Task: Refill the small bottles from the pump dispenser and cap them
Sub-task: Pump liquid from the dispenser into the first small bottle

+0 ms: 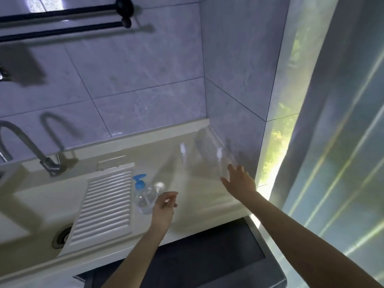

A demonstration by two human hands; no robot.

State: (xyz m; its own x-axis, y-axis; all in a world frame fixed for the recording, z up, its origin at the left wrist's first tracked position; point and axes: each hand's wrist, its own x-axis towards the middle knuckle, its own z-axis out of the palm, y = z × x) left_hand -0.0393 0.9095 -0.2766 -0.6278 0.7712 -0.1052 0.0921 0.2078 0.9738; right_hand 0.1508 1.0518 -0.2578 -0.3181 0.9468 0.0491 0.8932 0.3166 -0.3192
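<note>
The view is motion-blurred. A clear pump dispenser (144, 197) with a blue pump head stands on the pale countertop (197, 196), right of the ribbed drainboard. A small white-topped bottle (159, 185) shows just behind it. Two small clear bottles with white tops stand further back, one (183, 155) in the middle and one (220, 163) by the right wall. My left hand (165, 205) hovers beside the dispenser with fingers loosely curled and nothing visible in it. My right hand (239, 181) reaches with spread fingers to the base of the right bottle, at or just short of it.
A sink with a drain (62, 238) and a ribbed drainboard (106, 204) lies to the left, with a curved faucet (31, 150) behind it. Tiled walls close the back and right. Black rails (68, 11) hang above. A bright window strip (278, 142) runs along the right.
</note>
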